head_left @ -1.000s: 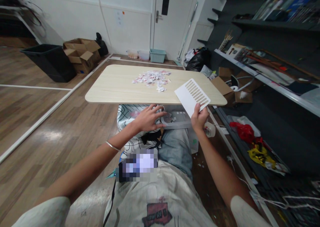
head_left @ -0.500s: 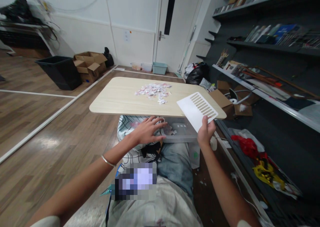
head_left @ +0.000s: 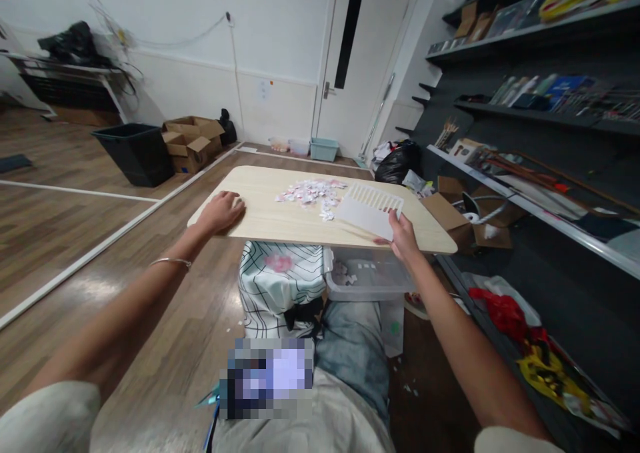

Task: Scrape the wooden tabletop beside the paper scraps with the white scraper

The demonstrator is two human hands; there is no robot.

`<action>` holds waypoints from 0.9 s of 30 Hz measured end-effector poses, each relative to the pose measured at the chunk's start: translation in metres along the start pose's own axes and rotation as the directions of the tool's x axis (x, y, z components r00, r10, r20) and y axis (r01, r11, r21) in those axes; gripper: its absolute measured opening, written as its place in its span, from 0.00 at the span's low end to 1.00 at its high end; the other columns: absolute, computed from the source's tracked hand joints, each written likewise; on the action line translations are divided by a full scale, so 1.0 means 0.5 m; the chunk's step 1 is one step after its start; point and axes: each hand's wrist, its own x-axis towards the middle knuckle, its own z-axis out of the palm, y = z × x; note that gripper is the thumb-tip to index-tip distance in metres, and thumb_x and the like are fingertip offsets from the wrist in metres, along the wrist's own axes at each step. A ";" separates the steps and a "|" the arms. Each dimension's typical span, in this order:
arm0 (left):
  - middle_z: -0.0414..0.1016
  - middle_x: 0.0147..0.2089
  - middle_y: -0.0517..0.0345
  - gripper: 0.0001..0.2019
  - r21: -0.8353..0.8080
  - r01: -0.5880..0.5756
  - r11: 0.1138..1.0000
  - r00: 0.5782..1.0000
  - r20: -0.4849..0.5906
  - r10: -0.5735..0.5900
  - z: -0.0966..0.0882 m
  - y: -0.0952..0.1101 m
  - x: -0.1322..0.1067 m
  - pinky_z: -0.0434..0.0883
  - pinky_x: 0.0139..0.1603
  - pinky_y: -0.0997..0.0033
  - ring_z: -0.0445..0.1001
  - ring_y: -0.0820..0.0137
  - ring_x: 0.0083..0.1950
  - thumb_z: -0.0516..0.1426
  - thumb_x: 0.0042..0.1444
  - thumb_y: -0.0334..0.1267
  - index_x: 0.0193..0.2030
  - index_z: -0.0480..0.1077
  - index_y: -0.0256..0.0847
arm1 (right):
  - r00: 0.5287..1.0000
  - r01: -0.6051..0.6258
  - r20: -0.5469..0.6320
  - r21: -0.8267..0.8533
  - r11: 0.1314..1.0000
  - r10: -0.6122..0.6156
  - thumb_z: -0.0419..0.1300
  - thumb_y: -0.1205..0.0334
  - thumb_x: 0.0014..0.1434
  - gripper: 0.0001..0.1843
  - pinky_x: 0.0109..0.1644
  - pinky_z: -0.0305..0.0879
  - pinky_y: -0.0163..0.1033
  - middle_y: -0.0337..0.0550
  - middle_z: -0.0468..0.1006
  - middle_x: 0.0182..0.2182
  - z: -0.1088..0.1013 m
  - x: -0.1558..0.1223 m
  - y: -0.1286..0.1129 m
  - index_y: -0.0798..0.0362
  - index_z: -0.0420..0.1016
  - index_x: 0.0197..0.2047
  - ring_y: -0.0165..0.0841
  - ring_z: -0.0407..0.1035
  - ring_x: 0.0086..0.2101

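A small pale wood-look table (head_left: 420, 230) stands before me, with a loose heap of small white and pinkish paper-like scraps (head_left: 313, 192) on it. In my right hand (head_left: 404, 236) is a thin white slotted sheet (head_left: 363, 220), gripped by its near right corner. The sheet tilts over the tabletop just right of the heap, its row of long slots on the far side. My left hand (head_left: 225, 212) rests on the table's left front part, palm down, fingers laid on the surface; its thumb is hidden.
Below the table's front edge sit a clear plastic bin (head_left: 370, 283) holding some scraps and a checked cloth (head_left: 280, 276) with pink bits on it. A blurred-out phone-like screen (head_left: 275, 376) lies on my lap. Shelves (head_left: 540, 96) line the right; a black bin (head_left: 137, 153) stands left.
My left hand has moved from above the clear bin to the table's left side. My right hand has carried the slotted sheet left and forward, closer to the heap. The view has shifted slightly.
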 end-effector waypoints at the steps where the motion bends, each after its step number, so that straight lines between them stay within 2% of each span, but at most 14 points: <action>1: 0.78 0.66 0.33 0.27 0.043 0.036 0.998 0.999 0.028 -0.037 0.006 -0.013 0.004 0.72 0.72 0.50 0.75 0.47 0.69 0.47 0.70 0.52 0.60 0.78 0.36 | 0.999 0.017 0.030 -0.004 1.000 -0.017 0.73 0.22 0.49 0.45 0.27 0.81 0.40 0.46 0.85 0.49 0.007 0.003 -0.001 0.48 0.76 0.56 0.45 0.82 0.46; 5: 0.75 0.71 0.32 0.30 0.130 0.092 0.987 0.995 0.031 -0.097 0.025 -0.023 0.007 0.70 0.72 0.45 0.73 0.43 0.71 0.45 0.71 0.52 0.63 0.77 0.36 | 0.994 0.060 0.098 -0.031 0.998 -0.057 0.73 0.20 0.48 0.46 0.25 0.81 0.39 0.45 0.83 0.47 0.029 0.017 0.008 0.49 0.77 0.54 0.41 0.80 0.42; 13: 0.76 0.72 0.34 0.29 0.080 0.116 0.990 0.993 -0.011 -0.116 0.028 -0.020 0.004 0.70 0.72 0.45 0.73 0.42 0.71 0.47 0.71 0.53 0.64 0.79 0.39 | 0.987 0.129 0.114 -0.123 0.984 -0.115 0.72 0.17 0.46 0.46 0.22 0.77 0.40 0.47 0.83 0.43 0.025 0.035 0.026 0.50 0.78 0.48 0.41 0.78 0.37; 16: 0.76 0.71 0.35 0.28 0.074 0.121 0.990 0.993 -0.014 -0.121 0.027 -0.020 0.001 0.71 0.71 0.47 0.74 0.43 0.70 0.48 0.70 0.52 0.63 0.80 0.40 | 0.981 0.157 0.139 -0.161 0.974 -0.135 0.72 0.17 0.46 0.45 0.21 0.76 0.40 0.45 0.81 0.37 0.000 0.034 0.011 0.51 0.77 0.45 0.36 0.74 0.31; 20: 0.77 0.70 0.36 0.29 0.067 0.132 0.989 0.991 -0.023 -0.131 0.027 -0.018 -0.001 0.71 0.71 0.48 0.74 0.43 0.70 0.49 0.70 0.53 0.64 0.80 0.40 | 0.980 0.152 0.160 -0.193 0.969 -0.122 0.74 0.18 0.43 0.43 0.20 0.74 0.41 0.41 0.79 0.32 -0.063 0.029 -0.013 0.50 0.76 0.41 0.34 0.71 0.26; 24: 0.76 0.71 0.36 0.29 0.056 0.134 0.989 0.991 -0.020 -0.133 0.026 -0.014 -0.002 0.70 0.72 0.48 0.74 0.43 0.71 0.48 0.71 0.53 0.65 0.79 0.39 | 0.989 0.091 0.129 -0.186 0.978 -0.068 0.76 0.19 0.41 0.44 0.19 0.71 0.38 0.40 0.78 0.33 -0.125 0.030 -0.025 0.48 0.74 0.41 0.34 0.72 0.27; 27: 0.76 0.71 0.34 0.30 0.051 0.143 0.988 0.990 -0.019 -0.142 0.023 -0.012 -0.004 0.70 0.73 0.47 0.74 0.42 0.70 0.49 0.70 0.53 0.66 0.79 0.38 | 0.996 0.078 0.064 -0.146 0.986 -0.070 0.74 0.19 0.43 0.44 0.22 0.72 0.36 0.41 0.79 0.37 -0.138 0.039 -0.019 0.47 0.73 0.46 0.35 0.75 0.32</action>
